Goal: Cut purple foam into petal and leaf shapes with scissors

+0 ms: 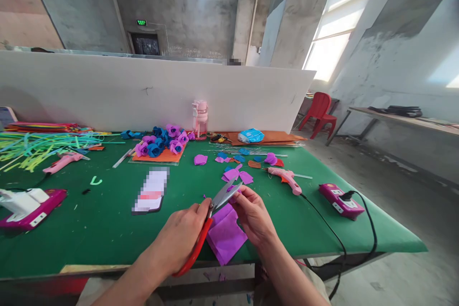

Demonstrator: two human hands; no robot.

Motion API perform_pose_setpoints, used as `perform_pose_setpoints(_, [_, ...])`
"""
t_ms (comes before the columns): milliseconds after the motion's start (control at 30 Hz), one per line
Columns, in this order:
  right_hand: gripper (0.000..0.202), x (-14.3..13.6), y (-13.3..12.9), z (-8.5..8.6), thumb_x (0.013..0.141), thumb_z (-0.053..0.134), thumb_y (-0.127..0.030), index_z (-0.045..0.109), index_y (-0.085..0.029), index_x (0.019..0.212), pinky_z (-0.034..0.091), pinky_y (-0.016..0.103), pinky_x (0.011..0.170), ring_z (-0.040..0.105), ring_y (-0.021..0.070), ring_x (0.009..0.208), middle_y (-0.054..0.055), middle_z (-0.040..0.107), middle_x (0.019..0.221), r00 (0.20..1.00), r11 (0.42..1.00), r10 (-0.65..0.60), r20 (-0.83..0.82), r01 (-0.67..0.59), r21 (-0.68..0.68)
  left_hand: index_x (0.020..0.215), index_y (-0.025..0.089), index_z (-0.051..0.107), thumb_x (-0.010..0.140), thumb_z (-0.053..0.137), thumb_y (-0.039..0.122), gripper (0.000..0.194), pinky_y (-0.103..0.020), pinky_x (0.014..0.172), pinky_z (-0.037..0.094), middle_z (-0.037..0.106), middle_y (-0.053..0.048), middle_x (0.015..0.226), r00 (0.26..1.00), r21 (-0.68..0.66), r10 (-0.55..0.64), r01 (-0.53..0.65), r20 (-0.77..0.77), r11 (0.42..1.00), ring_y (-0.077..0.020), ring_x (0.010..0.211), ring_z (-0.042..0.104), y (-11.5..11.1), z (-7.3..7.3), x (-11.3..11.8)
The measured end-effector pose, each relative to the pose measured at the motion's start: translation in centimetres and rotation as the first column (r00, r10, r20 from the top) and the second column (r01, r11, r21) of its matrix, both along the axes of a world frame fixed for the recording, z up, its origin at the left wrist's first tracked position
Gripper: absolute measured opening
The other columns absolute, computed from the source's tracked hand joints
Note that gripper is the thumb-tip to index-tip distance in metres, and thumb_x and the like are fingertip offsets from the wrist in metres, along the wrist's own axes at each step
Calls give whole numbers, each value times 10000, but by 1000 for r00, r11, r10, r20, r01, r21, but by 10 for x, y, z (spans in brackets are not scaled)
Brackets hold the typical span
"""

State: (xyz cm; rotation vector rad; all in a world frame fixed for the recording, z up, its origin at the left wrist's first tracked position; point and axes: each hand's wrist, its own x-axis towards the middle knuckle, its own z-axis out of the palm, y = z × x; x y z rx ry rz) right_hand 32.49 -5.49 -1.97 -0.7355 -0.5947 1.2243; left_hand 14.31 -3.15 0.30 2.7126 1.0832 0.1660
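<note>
My left hand (pixel 184 234) is closed round a pair of scissors (pixel 201 244) with red handles. The blades stand apart and point up and to the right. Between the fingertips of my right hand (pixel 256 213), right at the blades, is a small purple piece (pixel 234 190) of soft sheet. Under both hands a larger purple sheet (pixel 227 239) lies at the table's front edge, partly covered. Just beyond the blades, loose purple petals (pixel 245 177) rest on the green table (pixel 114 229).
A pink glue gun (pixel 287 177) lies to the right, its cord by a magenta power strip (pixel 340 201). At left are a phone (pixel 150 191), another glue gun (pixel 63 162) and coloured strips (pixel 53 141). Purple and blue flowers (pixel 158 142) and a pink bottle (pixel 200 119) stand behind.
</note>
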Motion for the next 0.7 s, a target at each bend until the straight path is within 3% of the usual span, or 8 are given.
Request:
perform_pose_setpoints(200, [129,1,-1,3,635,792,-258,680,-201,663,450,207,662,541,87,615,-34,638,654,1000,1000,5,-11,-5,0,1403,169,289,824,307,45,593,-342,727,466,604,-138,1124,1000,-45,6,-6,-6,999,-258,890,638,-4,8,1])
perform_pose_setpoints(700, [133,2,0,-2,640,797,-250,691,-203,706,463,196,692,565,86,665,-27,663,713,1000,1000,3,-23,-3,6,1404,161,279,811,268,4,613,-374,748,476,587,-135,1143,999,-6,21,-21,-48,1000,-260,898,637,-2,6,2])
